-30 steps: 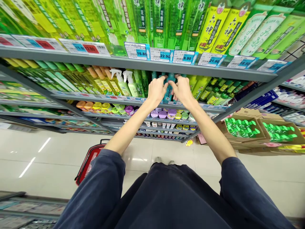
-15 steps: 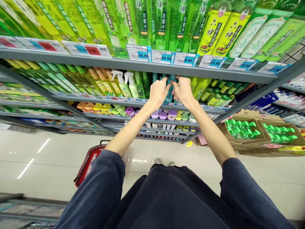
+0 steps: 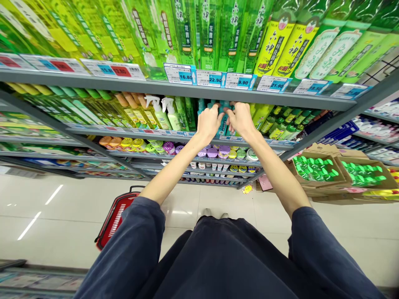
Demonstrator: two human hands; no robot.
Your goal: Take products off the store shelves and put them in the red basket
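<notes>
Grip of left hand [image 3: 208,124] and right hand [image 3: 242,119] curls at teal bottles [image 3: 222,128]; whether clamped, I cannot tell.

Streaks of light [image 3: 54,194] are mirrored in the pale, glossy tiled floor [image 3: 71,203] at the left. The floor is bordered by grey metal shelving [image 3: 124,86]. Cardboard boxes [image 3: 330,187] are grouped at the right. At the lower left, what may be another rack [image 3: 12,264] is shown only blurred.

Red basket [image 3: 116,218] on floor, cardboard boxes [image 3: 324,187], price labels [image 3: 239,81]
</notes>
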